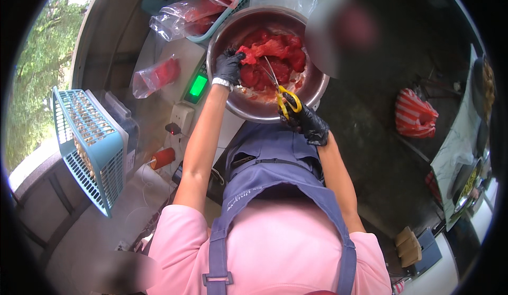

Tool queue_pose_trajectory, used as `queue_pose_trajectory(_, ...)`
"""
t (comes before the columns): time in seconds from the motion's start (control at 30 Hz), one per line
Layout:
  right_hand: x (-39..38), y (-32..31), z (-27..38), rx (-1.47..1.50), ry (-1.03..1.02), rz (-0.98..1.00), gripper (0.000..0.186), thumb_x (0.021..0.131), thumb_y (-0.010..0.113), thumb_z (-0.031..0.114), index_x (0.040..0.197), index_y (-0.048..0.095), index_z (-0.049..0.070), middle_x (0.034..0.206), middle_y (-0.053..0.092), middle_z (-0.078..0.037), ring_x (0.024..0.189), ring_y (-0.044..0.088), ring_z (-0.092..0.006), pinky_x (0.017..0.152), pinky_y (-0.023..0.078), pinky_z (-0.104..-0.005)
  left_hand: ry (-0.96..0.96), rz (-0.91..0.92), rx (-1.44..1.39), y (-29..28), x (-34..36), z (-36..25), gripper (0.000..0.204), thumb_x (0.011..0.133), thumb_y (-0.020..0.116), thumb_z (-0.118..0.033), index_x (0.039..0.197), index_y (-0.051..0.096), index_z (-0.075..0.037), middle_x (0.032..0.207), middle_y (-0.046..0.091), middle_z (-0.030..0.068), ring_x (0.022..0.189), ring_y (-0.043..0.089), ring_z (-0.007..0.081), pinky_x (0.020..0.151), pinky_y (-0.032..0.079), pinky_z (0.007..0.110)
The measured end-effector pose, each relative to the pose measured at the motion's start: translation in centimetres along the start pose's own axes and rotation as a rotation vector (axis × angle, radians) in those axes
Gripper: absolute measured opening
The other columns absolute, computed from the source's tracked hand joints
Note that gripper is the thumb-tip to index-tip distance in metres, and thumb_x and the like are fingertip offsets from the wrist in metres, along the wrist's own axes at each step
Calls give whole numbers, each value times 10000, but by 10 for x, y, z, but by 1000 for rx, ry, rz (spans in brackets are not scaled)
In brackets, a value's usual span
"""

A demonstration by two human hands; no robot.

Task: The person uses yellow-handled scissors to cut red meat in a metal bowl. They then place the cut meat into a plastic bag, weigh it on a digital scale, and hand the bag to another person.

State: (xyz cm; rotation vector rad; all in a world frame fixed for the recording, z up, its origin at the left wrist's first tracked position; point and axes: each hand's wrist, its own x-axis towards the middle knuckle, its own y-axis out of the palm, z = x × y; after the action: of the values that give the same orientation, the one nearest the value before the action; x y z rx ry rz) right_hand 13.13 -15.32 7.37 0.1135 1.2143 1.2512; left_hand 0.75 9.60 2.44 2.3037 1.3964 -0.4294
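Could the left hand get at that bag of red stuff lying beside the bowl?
Probably yes. The left hand grips meat in the bowl, but the bag lies just to its left on the counter, with nothing between.

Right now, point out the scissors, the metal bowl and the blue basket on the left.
scissors (283,96): head view, on the yellow handle by the right hand.
metal bowl (222,33): head view, on the bare inner wall at its left.
blue basket (90,152): head view, on its slatted side.
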Motion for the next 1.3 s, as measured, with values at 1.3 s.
queue_pose_trajectory(1.3,87,0,41,-1145,-347,315,400,789,506,57,1178,428,7,1024,492,-94,955,463,-172,859,384,-294,375,-157,912,-23,-33,17,322,658,684,-185,942,610,-52,936,589,190,883,555,339,756,453,388)
